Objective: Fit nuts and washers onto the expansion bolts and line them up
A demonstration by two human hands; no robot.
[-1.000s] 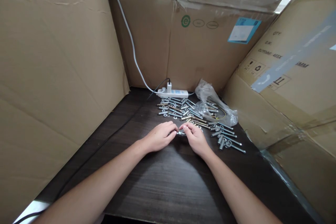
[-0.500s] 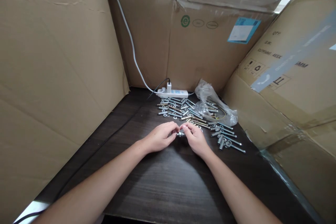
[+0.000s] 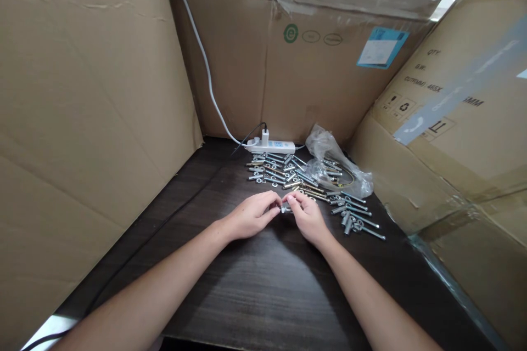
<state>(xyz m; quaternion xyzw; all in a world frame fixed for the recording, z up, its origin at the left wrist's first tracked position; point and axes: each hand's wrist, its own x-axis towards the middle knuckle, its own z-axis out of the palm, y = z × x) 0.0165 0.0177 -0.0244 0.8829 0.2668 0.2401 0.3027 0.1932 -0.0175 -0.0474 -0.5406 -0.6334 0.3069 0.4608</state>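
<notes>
Both of my hands meet over the dark table, around a small silvery expansion bolt (image 3: pixel 285 209). My left hand (image 3: pixel 256 213) is closed, its thumb and fingertips pinching at the left end, where a nut shows. From the other side my right hand (image 3: pixel 307 216) is closed around the bolt's shank, hiding most of it. Just beyond the fingers lie loose bolts and washers (image 3: pixel 275 173) in rough rows. Brassy bolts (image 3: pixel 313 193) lie close behind my right hand, and silvery bolts with sleeves (image 3: pixel 356 214) spread to its right.
A white power strip (image 3: pixel 272 146) with a plugged-in charger stands behind the hardware. A crumpled clear plastic bag (image 3: pixel 329 153) lies beside it. Cardboard boxes (image 3: pixel 230 66) wall in the table on three sides. A black cable (image 3: pixel 164 219) crosses the tabletop on the left.
My left fingertips have shifted slightly at the bolt's end, and a little less of the metal shows between my hands. The hardware on the table has not moved.
</notes>
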